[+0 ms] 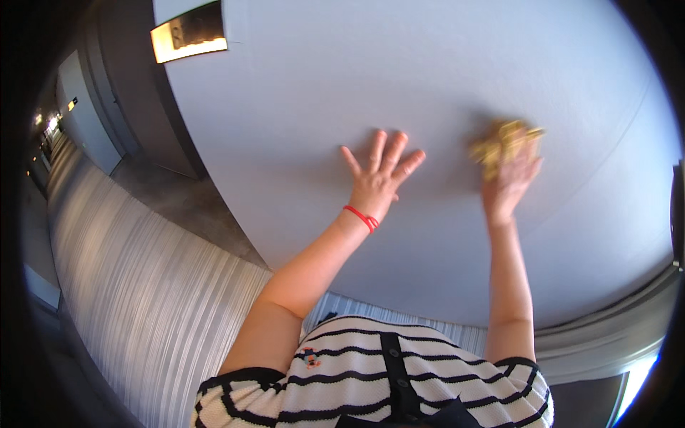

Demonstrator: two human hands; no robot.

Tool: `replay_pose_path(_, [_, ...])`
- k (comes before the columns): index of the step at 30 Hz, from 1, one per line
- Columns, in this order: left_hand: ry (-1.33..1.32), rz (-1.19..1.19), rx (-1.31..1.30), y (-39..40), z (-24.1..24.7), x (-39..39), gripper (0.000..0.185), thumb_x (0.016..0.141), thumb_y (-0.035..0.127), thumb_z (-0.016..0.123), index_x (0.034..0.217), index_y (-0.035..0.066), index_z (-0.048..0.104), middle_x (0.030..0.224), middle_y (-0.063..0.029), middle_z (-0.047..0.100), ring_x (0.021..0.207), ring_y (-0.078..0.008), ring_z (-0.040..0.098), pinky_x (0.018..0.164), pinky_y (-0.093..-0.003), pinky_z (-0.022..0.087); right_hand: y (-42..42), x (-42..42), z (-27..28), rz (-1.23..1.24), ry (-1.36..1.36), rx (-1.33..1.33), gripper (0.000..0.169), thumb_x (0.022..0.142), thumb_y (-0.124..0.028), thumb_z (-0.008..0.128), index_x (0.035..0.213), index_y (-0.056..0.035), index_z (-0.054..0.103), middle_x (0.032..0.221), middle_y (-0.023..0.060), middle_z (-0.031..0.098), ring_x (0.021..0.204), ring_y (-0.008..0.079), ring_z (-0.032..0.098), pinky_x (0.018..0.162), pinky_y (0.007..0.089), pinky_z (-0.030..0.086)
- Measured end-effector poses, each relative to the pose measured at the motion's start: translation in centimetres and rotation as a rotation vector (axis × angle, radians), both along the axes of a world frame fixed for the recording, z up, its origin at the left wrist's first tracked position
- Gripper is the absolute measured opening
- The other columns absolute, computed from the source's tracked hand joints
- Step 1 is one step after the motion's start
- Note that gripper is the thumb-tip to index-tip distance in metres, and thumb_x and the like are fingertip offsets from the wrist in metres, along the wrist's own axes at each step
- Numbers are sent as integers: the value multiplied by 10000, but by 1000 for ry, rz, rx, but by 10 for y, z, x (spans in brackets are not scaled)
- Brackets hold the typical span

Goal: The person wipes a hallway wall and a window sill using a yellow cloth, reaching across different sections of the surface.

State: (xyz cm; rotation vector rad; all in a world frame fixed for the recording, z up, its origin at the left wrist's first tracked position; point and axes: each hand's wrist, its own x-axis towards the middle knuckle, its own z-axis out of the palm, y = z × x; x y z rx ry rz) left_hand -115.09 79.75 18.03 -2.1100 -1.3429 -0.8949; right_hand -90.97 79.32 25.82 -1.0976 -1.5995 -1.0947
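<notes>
In front of me rises a pale grey-blue wall (299, 96). My left hand (378, 174) rests against it with the fingers spread, holding nothing; a red cord bracelet circles that wrist. Farther right, my right hand (511, 176) presses a crumpled yellow cloth (503, 142) to the wall's surface. The cloth and the fingers over it are blurred, and part of the cloth is hidden beneath the hand.
A lit sign (187, 35) bearing a number is mounted at the wall's upper left. Striped carpet (160, 278) runs down a long corridor on the left, past a recessed dark doorway (142, 85). A grey curtain (604, 326) hangs at the lower right.
</notes>
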Motion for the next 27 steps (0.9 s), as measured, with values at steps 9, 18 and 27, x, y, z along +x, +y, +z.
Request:
replay_pose_path(9, [-16, 51, -108, 3, 9, -91, 1078, 581, 296, 870, 1462, 401, 258, 1583, -8, -28, 1451, -336, -26, 967, -817, 159, 17, 5, 65, -226, -350, -111, 452, 785, -35, 669, 1213, -170, 618, 1474, 12, 407, 1396, 246, 326, 1106, 598, 232])
replay_pose_path(18, [-33, 71, -54, 10, 3, -99, 1107, 597, 256, 856, 1473, 428, 203, 1579, 16, -44, 1449, -328, -38, 949, -813, 210, 31, -140, 126, 247, -224, 152, 491, 882, -233, 598, 1361, -197, 498, 1449, 47, 439, 1390, 237, 324, 1146, 502, 191])
replay_pose_path(27, [-72, 85, 24, 19, -8, -110, 1125, 523, 340, 889, 1454, 403, 261, 1579, -16, -3, 1447, -342, -16, 922, -806, 266, 80, -109, 188, 92, -756, 172, 472, 841, -110, 622, 1296, -71, 505, 1432, 135, 436, 1331, 258, 409, 1139, 489, 252])
